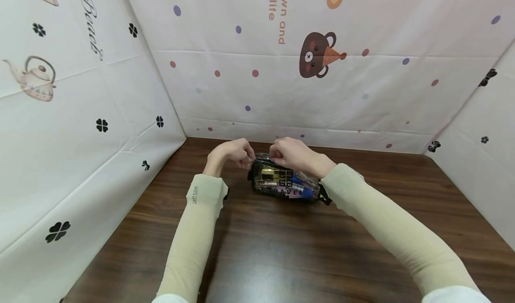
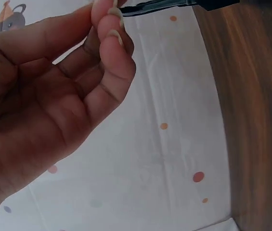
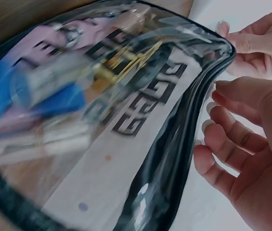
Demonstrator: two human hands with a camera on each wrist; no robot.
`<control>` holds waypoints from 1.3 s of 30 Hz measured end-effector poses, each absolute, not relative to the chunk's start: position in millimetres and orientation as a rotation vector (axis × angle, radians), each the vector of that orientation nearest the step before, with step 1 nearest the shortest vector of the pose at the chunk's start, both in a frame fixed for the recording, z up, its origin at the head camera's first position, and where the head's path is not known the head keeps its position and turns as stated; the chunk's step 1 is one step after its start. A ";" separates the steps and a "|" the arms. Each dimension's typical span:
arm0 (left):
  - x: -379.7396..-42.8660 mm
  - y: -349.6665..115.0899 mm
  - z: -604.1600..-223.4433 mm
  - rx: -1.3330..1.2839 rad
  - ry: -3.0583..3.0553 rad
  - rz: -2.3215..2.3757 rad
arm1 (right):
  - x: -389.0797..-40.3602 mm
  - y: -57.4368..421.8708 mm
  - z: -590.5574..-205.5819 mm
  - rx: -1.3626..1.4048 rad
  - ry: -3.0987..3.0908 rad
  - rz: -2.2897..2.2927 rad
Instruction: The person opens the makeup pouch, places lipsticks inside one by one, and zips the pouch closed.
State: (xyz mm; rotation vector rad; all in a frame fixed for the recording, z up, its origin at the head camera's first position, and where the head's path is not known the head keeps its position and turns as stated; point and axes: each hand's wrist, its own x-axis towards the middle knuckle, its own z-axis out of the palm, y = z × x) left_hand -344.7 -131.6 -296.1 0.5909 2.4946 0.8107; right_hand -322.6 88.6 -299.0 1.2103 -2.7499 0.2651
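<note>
A clear zip pouch [image 1: 263,187] with black trim and dark lettering stands on the table near the back wall. Through its see-through side show blue-capped, gold and pink items [image 3: 54,91], blurred in the right wrist view. My left hand [image 1: 238,152] pinches the pouch's top corner at the left end; in the left wrist view, the fingertips of this hand [image 2: 73,91] meet the dark edging [image 2: 160,6]. At the zip edge, beside the left hand, my right hand [image 1: 295,154] grips with curled fingers [image 3: 222,159]. What lies under its thumb is hidden.
The dark wooden table [image 1: 273,249] runs forward from the pouch. White printed cloth walls [image 1: 225,93] rise close behind it and along the left [image 1: 100,169] and right [image 1: 483,160] sides.
</note>
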 end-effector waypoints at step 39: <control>-352.5 -149.8 -315.6 0.415 2.182 1.264 | -332.0 49.6 -287.4 1.253 -2.999 0.065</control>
